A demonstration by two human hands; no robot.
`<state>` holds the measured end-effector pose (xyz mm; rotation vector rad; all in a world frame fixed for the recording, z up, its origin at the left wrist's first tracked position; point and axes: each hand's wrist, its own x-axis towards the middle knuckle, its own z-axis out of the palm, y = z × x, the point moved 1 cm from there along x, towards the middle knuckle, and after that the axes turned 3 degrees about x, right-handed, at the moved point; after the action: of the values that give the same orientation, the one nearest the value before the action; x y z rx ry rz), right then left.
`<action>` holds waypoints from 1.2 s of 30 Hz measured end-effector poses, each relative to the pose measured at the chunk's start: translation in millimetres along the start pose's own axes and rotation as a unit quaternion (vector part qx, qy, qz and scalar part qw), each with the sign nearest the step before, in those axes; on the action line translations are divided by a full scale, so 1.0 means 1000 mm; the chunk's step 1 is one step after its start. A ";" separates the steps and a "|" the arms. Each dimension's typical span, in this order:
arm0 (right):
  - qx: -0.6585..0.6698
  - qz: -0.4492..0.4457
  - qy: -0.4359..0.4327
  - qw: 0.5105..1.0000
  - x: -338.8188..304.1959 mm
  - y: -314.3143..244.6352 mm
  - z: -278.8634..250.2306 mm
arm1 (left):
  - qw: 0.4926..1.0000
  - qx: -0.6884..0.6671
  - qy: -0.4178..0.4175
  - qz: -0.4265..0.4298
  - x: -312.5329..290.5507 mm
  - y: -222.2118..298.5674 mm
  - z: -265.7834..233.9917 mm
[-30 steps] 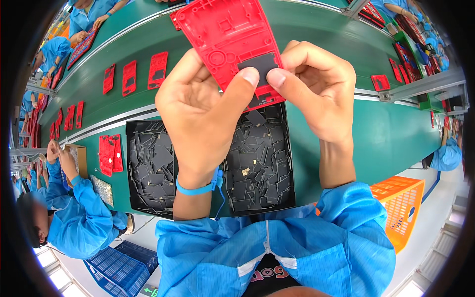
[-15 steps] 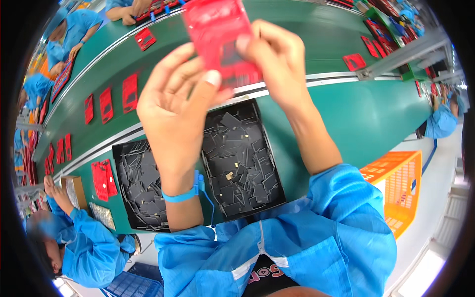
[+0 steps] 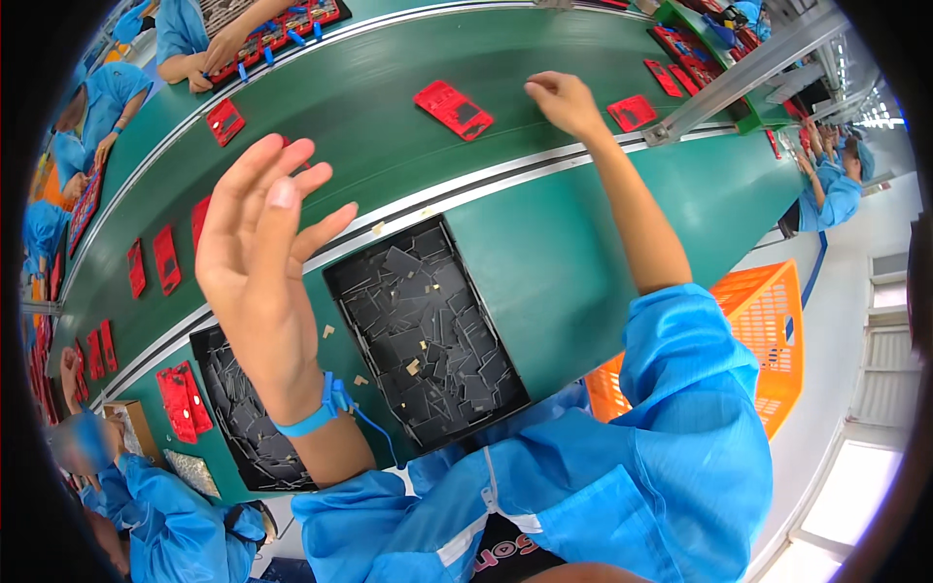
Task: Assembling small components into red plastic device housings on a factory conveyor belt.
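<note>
My left hand [image 3: 267, 228] hovers over the near edge of the belt, its fingers stretched and apart, holding nothing. A blue wrist strap with a coiled cord circles that wrist. My right hand [image 3: 566, 103] is above the belt with its fingers curled together, and I see nothing in them. Between the hands, on the green belt, lies a flat red plastic plate [image 3: 454, 110] with a dark cutout at one end. Beneath my hands stands a black tray [image 3: 446, 342] full of thin dark pieces. My left forearm partly hides a second black tray [image 3: 238, 418] of similar pieces.
More red plates lie along the green belt [image 3: 364, 126], one [image 3: 632, 113] just right of my right hand. Stacked red plates [image 3: 183, 401] sit at left. An orange crate [image 3: 768, 340] stands at right, below a metal post [image 3: 739, 73]. Several co-workers in blue surround the belt.
The red plate I held up in both hands now lies on the belt. My hands have moved apart, the left one opening. The whole view has shifted.
</note>
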<state>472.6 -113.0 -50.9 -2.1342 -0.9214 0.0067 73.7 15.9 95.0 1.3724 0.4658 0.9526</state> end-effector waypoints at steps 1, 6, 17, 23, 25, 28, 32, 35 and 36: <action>-0.036 0.021 0.007 0.999 0.003 0.011 -0.019 | 1.000 0.006 0.004 0.000 0.000 -0.001 0.000; -0.193 -0.050 0.163 0.966 -0.019 0.085 -0.081 | 0.999 0.005 -0.038 -0.017 0.005 -0.010 0.004; -0.163 0.125 0.292 0.934 -0.129 0.225 -0.211 | 0.994 0.075 -0.076 -0.028 0.000 -0.034 0.016; -0.057 0.121 0.384 0.913 -0.039 0.308 -0.232 | 0.991 0.130 -0.032 -0.020 -0.010 -0.043 0.026; -0.115 0.127 0.374 0.911 -0.019 0.317 -0.244 | 0.986 0.156 -0.039 -0.034 -0.013 -0.039 0.028; -0.178 0.101 0.367 0.908 -0.001 0.332 -0.247 | 0.973 0.222 -0.025 -0.051 -0.024 -0.039 0.012; -0.321 0.009 0.316 0.893 0.034 0.334 -0.224 | 0.916 0.375 0.044 -0.134 -0.076 -0.018 -0.047; -0.313 -0.014 0.249 0.916 0.048 0.371 -0.221 | 0.927 0.312 0.186 -0.089 -0.100 -0.017 -0.035; -0.384 0.054 0.251 0.887 0.030 0.432 -0.248 | 0.931 0.294 0.187 -0.105 -0.092 -0.024 -0.034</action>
<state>831.5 -441.4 -162.2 -2.6889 -0.5218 -0.9559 2.5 -34.5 44.0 1.6268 1.2425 0.9344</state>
